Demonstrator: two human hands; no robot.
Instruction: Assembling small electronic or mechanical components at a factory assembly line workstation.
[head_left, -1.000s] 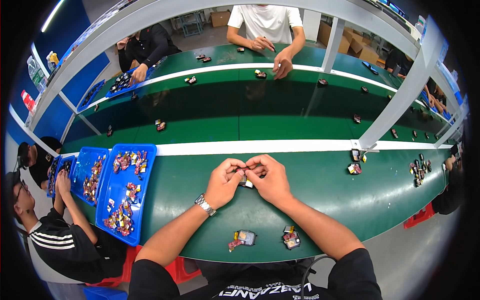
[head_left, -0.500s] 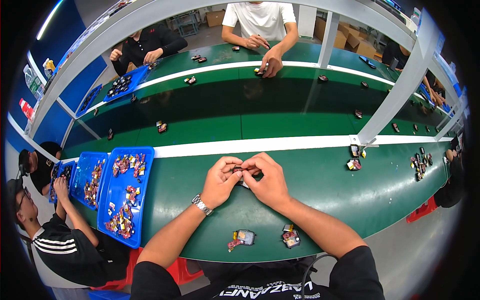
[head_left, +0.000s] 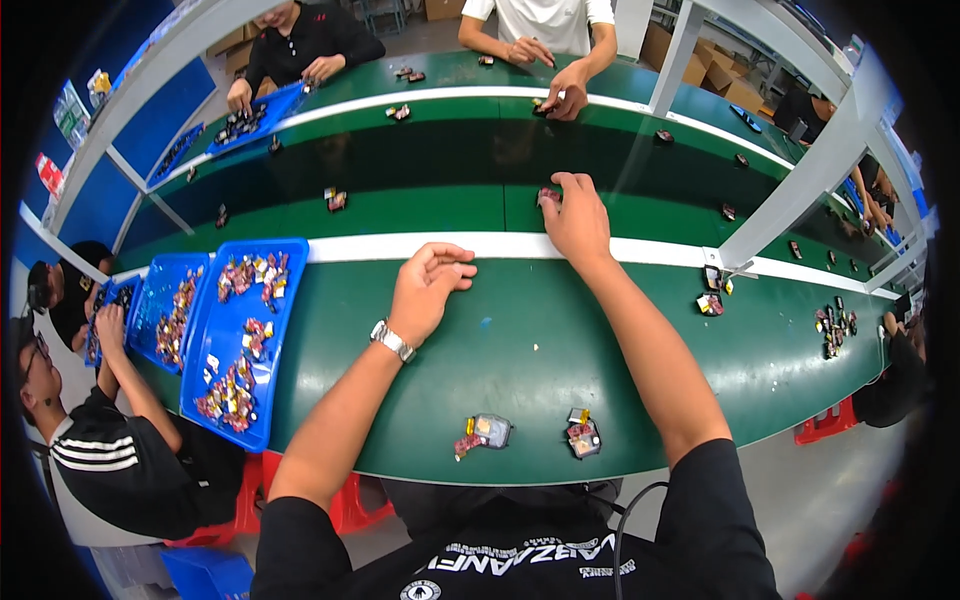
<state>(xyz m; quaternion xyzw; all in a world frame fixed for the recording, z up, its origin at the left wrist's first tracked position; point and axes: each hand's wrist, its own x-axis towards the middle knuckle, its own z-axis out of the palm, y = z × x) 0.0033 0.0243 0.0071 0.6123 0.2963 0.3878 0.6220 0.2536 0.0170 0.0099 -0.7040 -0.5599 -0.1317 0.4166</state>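
My right hand (head_left: 580, 218) reaches past the white rail (head_left: 480, 245) over the far green belt. Its thumb and fingers close around a small black-cased electronic unit with a reddish circuit board (head_left: 548, 197); whether the unit rests on the belt I cannot tell. My left hand (head_left: 425, 292), with a metal watch at the wrist, hovers above the near green work surface, its fingers loosely curled and apart, holding nothing. Close to the front edge lie a clear-and-black casing with a reddish board beside it (head_left: 490, 431) and a similar unit with a yellow tab (head_left: 583, 438).
Blue trays of small reddish boards (head_left: 262, 425) stand at left, beside a seated person (head_left: 115, 440). A slanted grey post (head_left: 790, 185) rises at right near two units (head_left: 710, 303) and a pile of parts (head_left: 834, 328). People work across the belt.
My hands have parted. The right one has carried the unit forward over the rail to the far belt; the left has let go and moved slightly forward and left. The view has shifted.
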